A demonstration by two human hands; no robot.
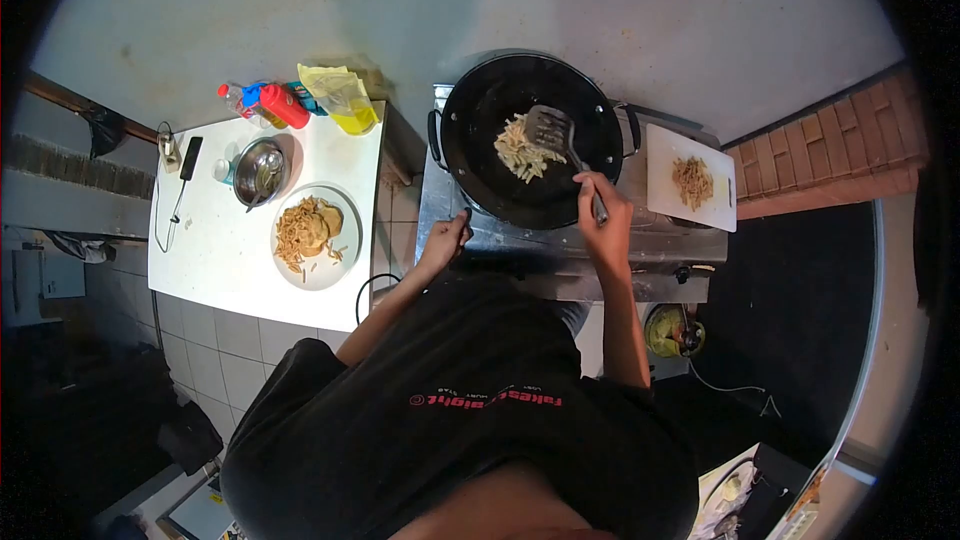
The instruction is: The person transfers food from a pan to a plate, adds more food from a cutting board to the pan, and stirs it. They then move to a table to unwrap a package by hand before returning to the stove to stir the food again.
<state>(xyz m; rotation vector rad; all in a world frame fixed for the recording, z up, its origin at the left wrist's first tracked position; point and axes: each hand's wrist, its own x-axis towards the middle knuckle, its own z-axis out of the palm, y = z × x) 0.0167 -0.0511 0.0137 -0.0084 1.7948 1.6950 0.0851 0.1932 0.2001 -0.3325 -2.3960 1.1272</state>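
Note:
A black wok with two side handles stands on the metal stove. Pale, strip-shaped food pieces lie in a small heap in its middle. My right hand is closed around the handle of a slotted spatula, whose blade rests against the heap's upper right side. At the stove's front left edge, below the wok, is my left hand. Its fingers are curled around something small and dark that I cannot make out.
Right of the wok, a white cutting board bears more strips. The white table at left holds a plate of food, a metal bowl, a red bottle and a yellow pouch. A stove knob sits front right.

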